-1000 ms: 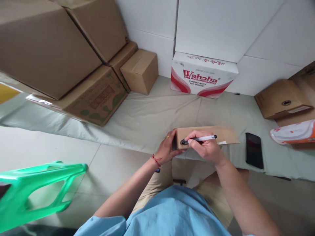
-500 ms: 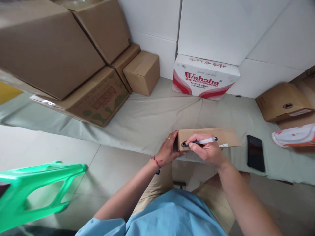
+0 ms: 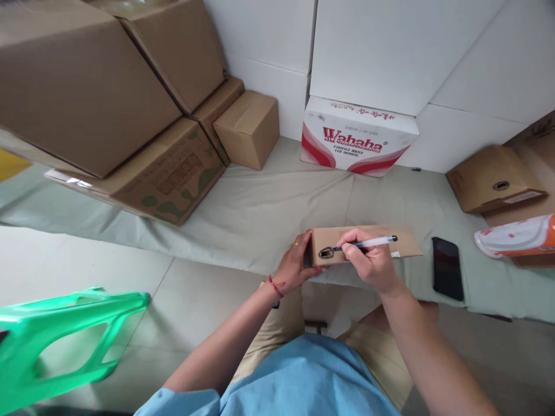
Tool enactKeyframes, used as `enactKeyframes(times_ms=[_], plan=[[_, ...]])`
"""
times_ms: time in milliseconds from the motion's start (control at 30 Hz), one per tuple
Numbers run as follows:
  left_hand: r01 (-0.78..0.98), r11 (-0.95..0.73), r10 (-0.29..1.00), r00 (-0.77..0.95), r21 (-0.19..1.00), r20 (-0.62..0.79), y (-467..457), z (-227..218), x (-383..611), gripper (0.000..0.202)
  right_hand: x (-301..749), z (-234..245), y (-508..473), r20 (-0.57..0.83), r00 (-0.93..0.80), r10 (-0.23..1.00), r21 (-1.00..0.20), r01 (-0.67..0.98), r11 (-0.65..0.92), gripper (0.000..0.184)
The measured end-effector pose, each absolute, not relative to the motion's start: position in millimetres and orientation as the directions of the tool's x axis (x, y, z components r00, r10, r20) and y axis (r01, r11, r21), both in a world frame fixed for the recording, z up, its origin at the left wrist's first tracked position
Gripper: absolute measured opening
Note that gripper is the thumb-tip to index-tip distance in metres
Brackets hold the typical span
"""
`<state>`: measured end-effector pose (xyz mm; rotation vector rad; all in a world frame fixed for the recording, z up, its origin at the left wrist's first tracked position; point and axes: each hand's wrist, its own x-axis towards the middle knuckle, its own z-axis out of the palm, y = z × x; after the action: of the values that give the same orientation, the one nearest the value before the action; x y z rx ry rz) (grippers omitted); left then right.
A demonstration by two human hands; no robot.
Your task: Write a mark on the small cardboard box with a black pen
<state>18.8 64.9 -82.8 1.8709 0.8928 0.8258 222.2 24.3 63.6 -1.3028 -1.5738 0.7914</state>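
Observation:
A long, narrow cardboard box (image 3: 381, 248) lies at the front edge of the cloth-covered surface. My left hand (image 3: 297, 263) grips its left end, thumb at the near side and fingers at the far side. Pinched in my right hand (image 3: 366, 260) is a pen (image 3: 379, 241) with a clear barrel and a black end. Its tip points left, at the edge of a dark-outlined shape (image 3: 326, 252) near the box's left end. Whether the tip touches the cardboard I cannot tell. A white label shows partly beside my right hand.
A black phone (image 3: 448, 268) lies right of the box. Behind stands a white-and-red Wahaba carton (image 3: 358, 141). Brown cartons (image 3: 173, 185) are stacked at left, with a small box (image 3: 247, 130) beside them. Another box (image 3: 496, 179) bears a similar dark outline. A green stool (image 3: 69, 341) stands on the floor.
My right hand has moved slightly right with the pen, drawing the tip away from the dark outline's middle and uncovering it. My left hand keeps its grip. The view has shifted slightly.

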Motion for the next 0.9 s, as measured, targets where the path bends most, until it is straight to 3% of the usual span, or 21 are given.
enactKeyframes(times_ms=[133,433,767,900], plan=[[0.247,-0.349,0.834,0.522,0.904,0.180,64.4,-83.3,19.8,0.106,217.9,60.9,22.4,0.303,-0.062,0.951,-0.827,0.479,0.295,0.015],[0.252,-0.353,0.833,0.522,0.901,0.180,63.9,-82.4,18.7,0.105,216.8,58.6,24.3,0.290,-0.121,0.949,-0.812,0.494,0.311,0.016],[0.240,-0.356,0.831,0.524,0.903,0.188,65.2,-79.2,18.5,0.105,218.6,67.5,18.6,0.354,0.015,0.935,-0.789,0.541,0.290,0.018],[0.238,-0.353,0.832,0.523,0.905,0.187,65.5,-81.0,18.9,0.107,221.2,71.3,17.9,0.370,-0.052,0.928,-0.743,0.583,0.329,0.016]])
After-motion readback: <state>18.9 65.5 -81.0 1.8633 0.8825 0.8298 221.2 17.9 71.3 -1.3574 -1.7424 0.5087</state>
